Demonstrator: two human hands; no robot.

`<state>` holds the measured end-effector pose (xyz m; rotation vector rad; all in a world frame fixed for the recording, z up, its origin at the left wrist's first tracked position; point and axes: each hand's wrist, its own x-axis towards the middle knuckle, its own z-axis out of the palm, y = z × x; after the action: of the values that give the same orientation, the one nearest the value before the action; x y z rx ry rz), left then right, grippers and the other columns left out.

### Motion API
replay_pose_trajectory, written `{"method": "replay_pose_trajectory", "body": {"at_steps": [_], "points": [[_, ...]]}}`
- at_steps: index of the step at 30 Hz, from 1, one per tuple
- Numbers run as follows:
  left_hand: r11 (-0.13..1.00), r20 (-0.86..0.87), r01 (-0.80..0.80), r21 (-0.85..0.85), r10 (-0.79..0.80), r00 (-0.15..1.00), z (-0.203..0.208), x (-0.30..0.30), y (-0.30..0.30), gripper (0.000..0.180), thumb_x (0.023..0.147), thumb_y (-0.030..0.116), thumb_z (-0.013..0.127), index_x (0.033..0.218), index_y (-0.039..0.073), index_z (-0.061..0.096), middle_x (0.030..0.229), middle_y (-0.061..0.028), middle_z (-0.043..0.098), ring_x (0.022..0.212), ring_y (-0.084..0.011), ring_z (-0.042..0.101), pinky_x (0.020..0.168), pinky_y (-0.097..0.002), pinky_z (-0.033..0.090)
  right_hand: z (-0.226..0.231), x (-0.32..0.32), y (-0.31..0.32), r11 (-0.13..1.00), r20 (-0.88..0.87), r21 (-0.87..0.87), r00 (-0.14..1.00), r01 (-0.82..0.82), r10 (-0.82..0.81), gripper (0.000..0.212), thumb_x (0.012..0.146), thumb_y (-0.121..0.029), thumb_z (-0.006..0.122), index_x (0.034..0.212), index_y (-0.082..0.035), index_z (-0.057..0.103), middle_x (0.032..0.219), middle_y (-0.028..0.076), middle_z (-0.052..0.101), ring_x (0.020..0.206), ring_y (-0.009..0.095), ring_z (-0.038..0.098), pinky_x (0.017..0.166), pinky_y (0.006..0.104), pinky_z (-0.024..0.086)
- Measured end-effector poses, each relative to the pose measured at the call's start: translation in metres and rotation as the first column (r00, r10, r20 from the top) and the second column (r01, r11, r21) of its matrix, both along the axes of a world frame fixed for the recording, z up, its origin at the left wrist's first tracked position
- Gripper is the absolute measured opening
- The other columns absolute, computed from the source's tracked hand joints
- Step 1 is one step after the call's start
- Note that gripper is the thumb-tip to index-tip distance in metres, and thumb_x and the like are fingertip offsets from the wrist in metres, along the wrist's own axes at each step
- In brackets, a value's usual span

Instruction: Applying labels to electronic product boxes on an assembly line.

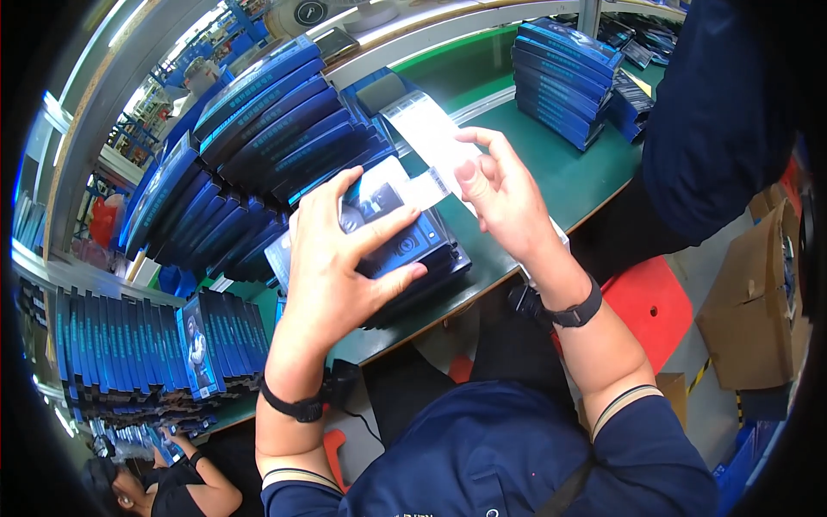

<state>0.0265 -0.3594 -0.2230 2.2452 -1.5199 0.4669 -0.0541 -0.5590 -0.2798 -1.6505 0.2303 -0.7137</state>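
My left hand point(332, 254) rests with fingers spread on the top blue printed box point(409, 241) of a small stack in front of me. My right hand point(508, 194) pinches a strip of white labels point(422, 129) between thumb and fingers. That strip runs down from a label roll point(382, 93) lying on the bench behind. One small white label point(428, 189) sticks out from the strip over the top box, close to my left index fingertip. Whether it touches the box or the finger, I cannot tell.
Tall stacks of blue boxes point(267, 112) stand at the back left, with a long row point(129, 340) further left. Another stack point(564, 82) sits at the back right of the green bench point(551, 185). People are on both sides. A red stool point(646, 310) and cardboard box point(749, 302) stand right.
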Motion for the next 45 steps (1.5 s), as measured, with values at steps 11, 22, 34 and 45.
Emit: {"method": "replay_pose_trajectory", "body": {"at_steps": [11, 22, 34, 45], "points": [[0.963, 0.022, 0.098, -0.251, -0.096, 0.995, -0.006, -0.052, 0.025, 0.074, 0.059, 0.032, 0.093, 0.126, 0.017, 0.068, 0.145, -0.0272, 0.039, 0.131, -0.0433, 0.044, 0.105, -0.0514, 0.04, 0.034, -0.02, 0.062, 0.444, 0.481, 0.655, 0.79, -0.612, 0.379, 0.045, 0.102, -0.01, 0.052, 0.144, -0.011, 0.036, 0.102, 0.007, 0.064, 0.09, 0.01, 0.063, 0.078, 0.0229, 0.053], [0.946, -0.023, -0.199, -0.257, 0.2, 0.979, 0.024, -0.053, 0.05, 0.073, 0.052, 0.017, 0.087, 0.121, 0.012, 0.064, 0.122, -0.0185, 0.047, 0.112, -0.0348, 0.053, 0.093, -0.0436, 0.046, 0.011, -0.039, 0.048, 0.869, 0.207, 0.247, 0.899, -0.43, 0.386, 0.071, 0.094, -0.003, 0.061, 0.154, -0.011, 0.024, 0.099, 0.001, 0.052, 0.078, 0.004, 0.05, 0.072, 0.02, 0.043], [0.857, -0.287, -0.492, 0.153, 0.515, 0.808, -0.055, 0.024, 0.118, 0.066, 0.065, 0.015, 0.082, 0.126, 0.011, 0.058, 0.124, -0.0217, 0.046, 0.119, -0.0406, 0.05, 0.101, -0.0458, 0.043, -0.105, -0.104, -0.099, 0.945, -0.345, -0.177, 0.882, 0.275, -0.321, 0.018, 0.094, -0.02, 0.066, 0.098, -0.003, 0.064, 0.076, 0.003, 0.062, 0.07, 0.009, 0.057, 0.067, 0.026, 0.048], [0.806, -0.022, -0.589, 0.055, 0.591, 0.807, -0.078, 0.015, 0.112, 0.071, 0.07, 0.003, 0.076, 0.138, 0.013, 0.056, 0.149, -0.0189, 0.043, 0.134, -0.0375, 0.044, 0.112, -0.0451, 0.035, -0.107, -0.097, -0.09, 1.0, -0.46, 0.012, 0.888, 0.004, 0.002, 0.018, 0.089, -0.011, 0.068, 0.104, -0.004, 0.06, 0.08, 0.005, 0.066, 0.072, 0.009, 0.057, 0.07, 0.028, 0.049]]}}
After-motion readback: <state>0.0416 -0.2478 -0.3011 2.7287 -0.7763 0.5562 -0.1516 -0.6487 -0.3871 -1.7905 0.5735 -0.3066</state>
